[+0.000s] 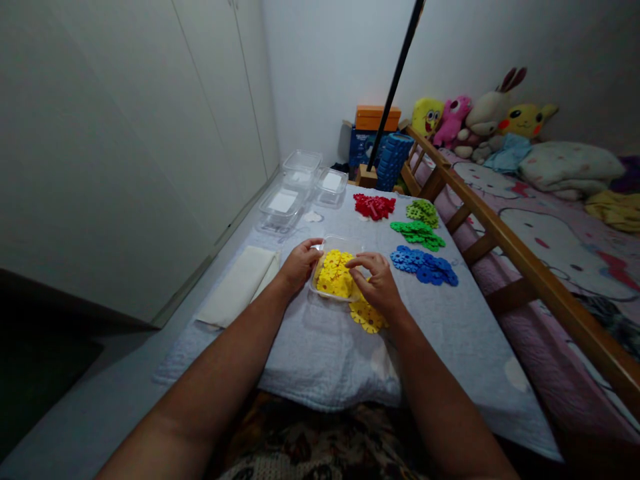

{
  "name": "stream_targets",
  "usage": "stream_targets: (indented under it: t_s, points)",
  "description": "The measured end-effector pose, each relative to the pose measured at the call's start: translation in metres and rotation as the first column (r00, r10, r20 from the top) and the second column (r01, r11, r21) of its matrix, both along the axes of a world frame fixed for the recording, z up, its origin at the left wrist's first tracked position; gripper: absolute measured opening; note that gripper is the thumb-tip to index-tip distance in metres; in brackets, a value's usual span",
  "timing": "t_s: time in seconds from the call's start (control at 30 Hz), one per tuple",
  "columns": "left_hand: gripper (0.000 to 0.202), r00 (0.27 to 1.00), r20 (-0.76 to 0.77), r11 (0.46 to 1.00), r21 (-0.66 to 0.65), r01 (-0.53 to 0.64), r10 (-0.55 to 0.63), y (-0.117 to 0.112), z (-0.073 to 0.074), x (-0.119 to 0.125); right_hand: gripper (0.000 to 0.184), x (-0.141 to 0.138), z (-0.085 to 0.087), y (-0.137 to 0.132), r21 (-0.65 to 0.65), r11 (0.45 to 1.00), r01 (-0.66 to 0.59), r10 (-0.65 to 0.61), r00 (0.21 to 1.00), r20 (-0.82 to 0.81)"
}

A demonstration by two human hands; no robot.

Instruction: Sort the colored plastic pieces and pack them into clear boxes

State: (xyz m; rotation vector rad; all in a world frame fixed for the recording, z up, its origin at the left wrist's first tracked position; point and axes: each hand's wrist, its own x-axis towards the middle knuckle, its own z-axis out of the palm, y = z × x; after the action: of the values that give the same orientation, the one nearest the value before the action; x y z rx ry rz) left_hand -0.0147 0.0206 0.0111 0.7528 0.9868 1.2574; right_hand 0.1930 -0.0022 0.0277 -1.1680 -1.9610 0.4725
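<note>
A clear plastic box (315, 288) stands on the cloth in front of me, heaped with yellow flower-shaped plastic pieces (334, 272). My left hand (301, 262) grips the box's left rim between thumb and fingers. Over the right side of the box is my right hand (374, 277), its fingers curled toward the thumb beside the yellow pieces; whether a piece is between them I cannot make out. More yellow pieces (369, 317) lie on the cloth, partly under the right hand.
Piles of red (374, 207), light green (423, 213), green (418, 235) and blue pieces (424, 265) lie at the right. Clear containers (283, 201) stand at the back left, near a folded cream cloth (237, 285). A wooden bed rail (505, 243) borders the table's right side.
</note>
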Motion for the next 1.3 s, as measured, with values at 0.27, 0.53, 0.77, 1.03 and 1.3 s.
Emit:
stream_targets:
  t_s: [0.27, 0.53, 0.77, 1.03, 1.3]
  points:
    - [0.052, 1.000, -0.015, 1.000, -0.011, -0.009, 0.009, 0.000, 0.000, 0.000, 0.016, 0.052, -0.005, 0.020, -0.167, 0.973, 0.156, -0.158, 0.987, 0.006]
    - [0.052, 1.000, 0.003, 1.000, -0.012, 0.003, -0.003, -0.001, 0.004, 0.002, 0.015, 0.065, -0.019, 0.022, -0.297, 0.950, 0.094, 0.005, 0.948, 0.317]
    - [0.056, 1.000, -0.004, 1.000, -0.015, 0.005, -0.005, -0.001, 0.003, 0.002, 0.011, 0.064, -0.016, 0.021, -0.372, 0.921, 0.113, -0.010, 0.963, 0.269]
    - [0.057, 1.000, 0.001, 1.000, 0.000, 0.009, -0.009, 0.000, 0.002, 0.002, 0.003, 0.062, -0.014, 0.020, -0.353, 0.919, 0.178, -0.133, 0.980, 0.148]
    - [0.055, 1.000, -0.016, 1.000, -0.016, -0.003, 0.003, 0.000, 0.002, 0.001, 0.016, 0.047, -0.009, 0.019, -0.189, 0.965, 0.183, -0.232, 0.931, -0.283]
